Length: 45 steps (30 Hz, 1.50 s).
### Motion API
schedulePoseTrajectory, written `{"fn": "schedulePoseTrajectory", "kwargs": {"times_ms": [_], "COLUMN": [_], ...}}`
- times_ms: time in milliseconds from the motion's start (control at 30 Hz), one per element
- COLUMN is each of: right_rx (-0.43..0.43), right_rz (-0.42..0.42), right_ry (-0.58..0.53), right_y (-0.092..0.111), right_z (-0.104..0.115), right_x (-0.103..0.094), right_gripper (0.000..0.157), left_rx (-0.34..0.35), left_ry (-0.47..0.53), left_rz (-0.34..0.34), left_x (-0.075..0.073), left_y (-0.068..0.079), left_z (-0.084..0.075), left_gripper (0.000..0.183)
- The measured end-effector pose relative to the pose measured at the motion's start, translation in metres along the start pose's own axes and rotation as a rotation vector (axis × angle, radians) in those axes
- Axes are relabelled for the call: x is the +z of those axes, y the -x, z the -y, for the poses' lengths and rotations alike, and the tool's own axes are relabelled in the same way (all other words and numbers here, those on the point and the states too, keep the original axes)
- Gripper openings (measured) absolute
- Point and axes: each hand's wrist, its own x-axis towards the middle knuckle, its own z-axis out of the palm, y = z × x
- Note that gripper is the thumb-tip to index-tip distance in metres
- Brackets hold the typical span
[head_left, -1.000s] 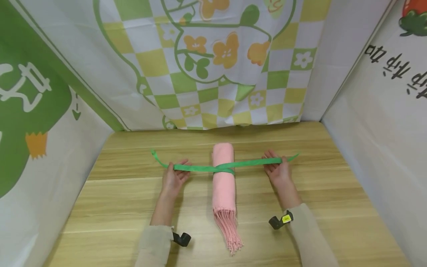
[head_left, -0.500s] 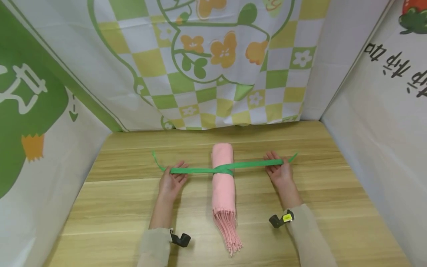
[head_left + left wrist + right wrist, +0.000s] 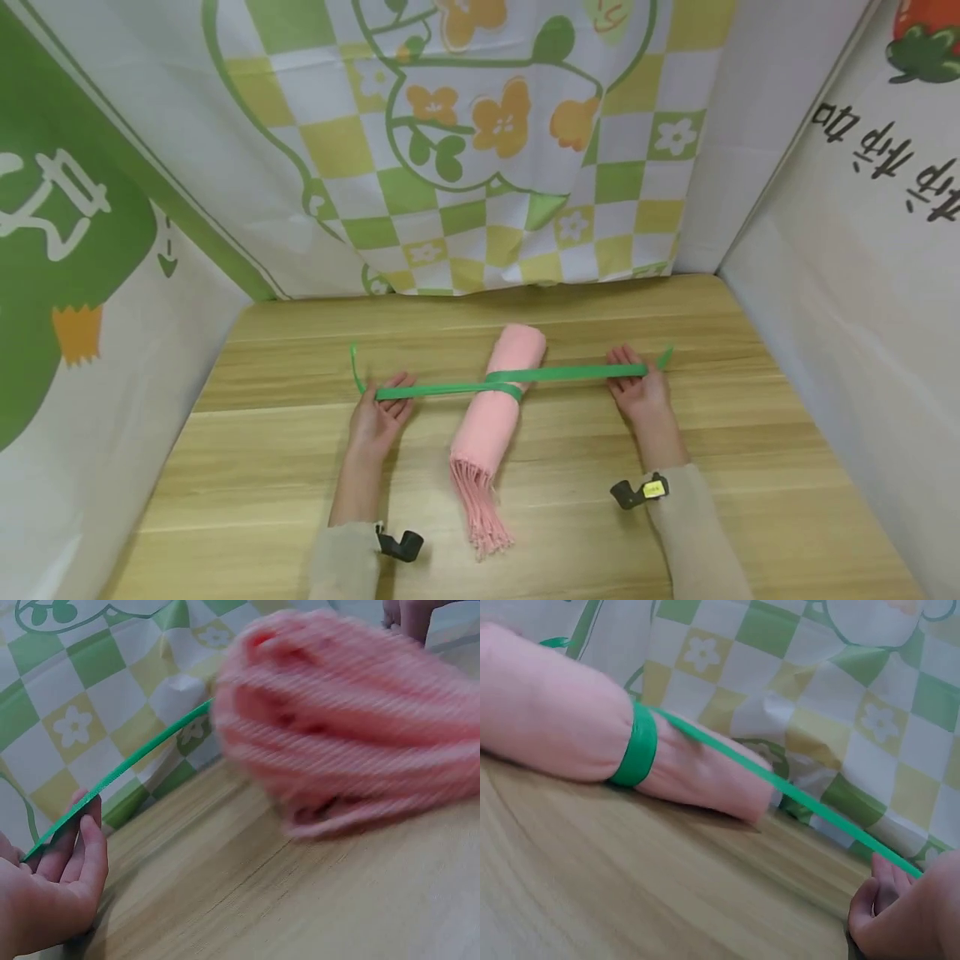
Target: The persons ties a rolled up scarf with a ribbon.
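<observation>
A rolled pink scarf (image 3: pixel 491 425) with a fringed near end lies aslant on the table, a green ribbon (image 3: pixel 570 373) wrapped around its middle. My left hand (image 3: pixel 377 421) pinches the ribbon's left side, palm up; a loose tail stands up beyond the thumb. On the other side my right hand (image 3: pixel 643 398) pinches the right side, with a short tail past it. Between the hands the ribbon runs taut. The left wrist view shows the fringe (image 3: pixel 337 720) close up, blurred. In the right wrist view the ribbon band (image 3: pixel 636 746) squeezes the roll.
The wooden table (image 3: pixel 570 517) carries the scarf. A checked cloth (image 3: pixel 420 192) with flowers hangs behind its back edge, and printed white panels (image 3: pixel 847 292) stand at both sides. Small black wrist cameras (image 3: pixel 401 546) sit on the sleeves.
The scarf has turned on the table: its far end swung right and its fringe swung left. Both hands still hold the ribbon; the left moved slightly nearer, the right slightly outward.
</observation>
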Motion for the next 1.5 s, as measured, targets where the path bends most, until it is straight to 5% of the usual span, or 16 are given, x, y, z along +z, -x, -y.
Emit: {"fn": "schedulePoseTrajectory", "kwargs": {"times_ms": [267,667,1100,1333,1500], "right_rx": [-0.032,-0.003,0.007,0.026,0.018], "right_rz": [0.038,0.088,0.16,0.227,0.257], "right_ry": [0.153,0.305,0.438,0.641,0.66], "right_y": [0.009,0.015,0.005,0.01,0.006], "right_z": [-0.003,-0.018,-0.019,-0.055,-0.071], "right_x": [-0.005,0.0,0.004,0.017,0.027], "right_gripper": [0.05,0.059,0.058,0.055,0.06], "left_rx": [0.022,-0.051,-0.089,-0.096,-0.104], "left_ry": [-0.105,-0.099,-0.076,-0.138,-0.134], "left_rz": [0.081,0.232,0.301,0.302,0.306], "left_x": [0.01,0.05,0.055,0.059,0.063], "left_y": [0.004,0.023,0.033,0.034,0.034], "left_z": [0.018,0.064,0.066,0.07,0.075], "left_gripper": [0.063,0.066,0.066,0.066,0.066]}}
